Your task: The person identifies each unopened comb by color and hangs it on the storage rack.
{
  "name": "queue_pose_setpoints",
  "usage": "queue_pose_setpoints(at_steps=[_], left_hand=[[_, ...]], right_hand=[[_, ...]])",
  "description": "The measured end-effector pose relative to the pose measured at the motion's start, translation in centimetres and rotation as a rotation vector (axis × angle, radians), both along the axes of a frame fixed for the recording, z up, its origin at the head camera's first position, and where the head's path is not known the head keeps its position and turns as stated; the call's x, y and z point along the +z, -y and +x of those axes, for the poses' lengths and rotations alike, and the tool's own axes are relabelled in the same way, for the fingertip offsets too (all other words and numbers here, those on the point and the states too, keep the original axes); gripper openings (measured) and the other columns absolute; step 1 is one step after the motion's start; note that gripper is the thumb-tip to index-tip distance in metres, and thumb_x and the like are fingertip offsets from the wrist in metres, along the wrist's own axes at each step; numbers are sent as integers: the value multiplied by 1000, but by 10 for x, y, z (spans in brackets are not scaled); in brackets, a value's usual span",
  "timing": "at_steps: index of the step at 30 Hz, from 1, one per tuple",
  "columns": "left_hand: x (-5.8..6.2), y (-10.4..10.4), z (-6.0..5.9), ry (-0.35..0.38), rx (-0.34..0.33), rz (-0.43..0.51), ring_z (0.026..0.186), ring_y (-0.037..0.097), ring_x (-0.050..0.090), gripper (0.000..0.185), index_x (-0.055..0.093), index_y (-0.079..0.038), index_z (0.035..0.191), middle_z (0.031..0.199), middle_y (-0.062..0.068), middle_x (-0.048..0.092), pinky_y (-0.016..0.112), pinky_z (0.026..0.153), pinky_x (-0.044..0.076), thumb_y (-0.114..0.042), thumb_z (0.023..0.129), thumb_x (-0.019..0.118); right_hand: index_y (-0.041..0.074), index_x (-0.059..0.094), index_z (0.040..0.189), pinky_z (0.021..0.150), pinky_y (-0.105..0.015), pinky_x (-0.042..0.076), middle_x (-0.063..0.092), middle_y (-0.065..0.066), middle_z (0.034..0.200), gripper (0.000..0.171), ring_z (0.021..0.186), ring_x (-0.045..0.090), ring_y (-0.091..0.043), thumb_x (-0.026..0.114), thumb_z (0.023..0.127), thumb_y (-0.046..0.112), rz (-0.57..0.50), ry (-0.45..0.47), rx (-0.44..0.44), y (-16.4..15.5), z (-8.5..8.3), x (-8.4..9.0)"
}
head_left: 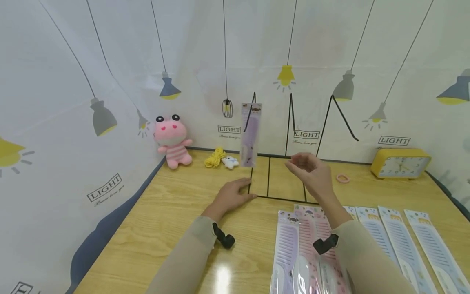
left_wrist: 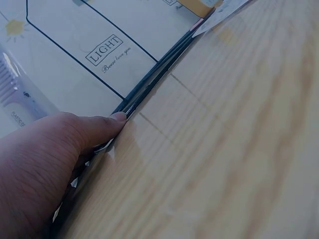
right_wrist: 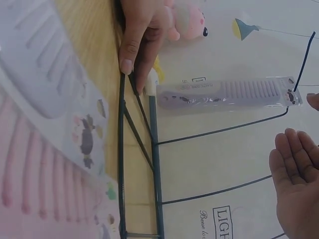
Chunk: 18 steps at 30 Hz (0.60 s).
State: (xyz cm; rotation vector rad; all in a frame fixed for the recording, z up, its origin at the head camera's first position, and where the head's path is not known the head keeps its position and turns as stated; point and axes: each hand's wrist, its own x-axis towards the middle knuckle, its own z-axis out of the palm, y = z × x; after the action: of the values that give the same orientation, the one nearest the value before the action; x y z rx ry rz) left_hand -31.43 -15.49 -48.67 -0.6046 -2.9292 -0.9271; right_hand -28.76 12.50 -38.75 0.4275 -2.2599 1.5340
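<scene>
Here the left hand (head_left: 230, 197) lies flat on the wooden bench (head_left: 169, 220), fingers straight and pressing the front left corner of a black wire display rack (head_left: 269, 173) that stands near the bench's far edge. The left wrist view shows the fingertips (left_wrist: 115, 119) right against the rack's base wire. The right hand (head_left: 312, 173) hovers over the rack's base, released, fingers loosely bent and holding nothing. One packaged purple comb (head_left: 251, 134) hangs from the rack's leftmost hook; the other two hooks look bare.

Just in front of the rack, toward the near edge, a pile of packaged combs (head_left: 304, 253) in purple and pink lies under the right forearm, and a row of blue packaged combs (head_left: 407, 241) fans out to its right.

The rack looks light and thin-wired, so a nudge from the hovering hand could tip or slide it if the pressing hand eased off. The hung comb sits on an open hook and might swing loose with a jolt. The glossy sleeves in the pile could slide over one another and spill, dragged by the sleeve resting on them.

Along the far edge sit a pink plush toy (head_left: 172, 141), a coil of yellow cord (head_left: 215, 157), a small white toy (head_left: 230, 162), a pink hair tie (head_left: 343, 178) and, at the far right corner, a yellow alarm clock (head_left: 399, 163). A white backdrop (head_left: 73, 81) printed with hanging lamps closes in the bench behind and on the left.
</scene>
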Motion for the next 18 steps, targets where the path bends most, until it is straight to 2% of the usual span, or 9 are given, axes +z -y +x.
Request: queue_pose_setpoints(at_steps=[5, 9, 14, 18], left_hand=[[1, -1, 2, 6, -4, -7, 144, 23, 38, 68, 49, -20, 151, 157, -1, 43, 43, 120, 29, -56, 95, 63], [-2, -1, 2, 9, -1, -22, 144, 22, 38, 69, 48, -21, 151, 157, -2, 43, 42, 120, 30, -58, 95, 62], [-3, -1, 1, 0, -2, 31, 143, 24, 40, 68, 51, -20, 149, 155, 0, 45, 43, 119, 31, -55, 93, 65], [-3, 0, 0, 3, -4, 50, 144, 23, 39, 68, 51, -20, 149, 155, 0, 45, 42, 119, 30, -55, 93, 66]], right_hand=[[10, 71, 111, 82, -16, 53, 72, -3, 102, 37, 93, 67, -11, 73, 93, 42, 48, 44, 6, -9, 18, -11], [14, 72, 111, 79, -16, 54, 72, -1, 100, 34, 91, 67, -11, 70, 95, 44, 91, 79, 11, -17, 30, -26], [17, 72, 109, 78, -21, 58, 73, 2, 101, 27, 92, 70, -13, 69, 96, 41, 123, 144, 104, -30, 36, -51], [13, 71, 108, 74, -25, 58, 73, -2, 101, 21, 91, 70, -21, 70, 96, 32, 129, 198, 191, -36, 36, -68]])
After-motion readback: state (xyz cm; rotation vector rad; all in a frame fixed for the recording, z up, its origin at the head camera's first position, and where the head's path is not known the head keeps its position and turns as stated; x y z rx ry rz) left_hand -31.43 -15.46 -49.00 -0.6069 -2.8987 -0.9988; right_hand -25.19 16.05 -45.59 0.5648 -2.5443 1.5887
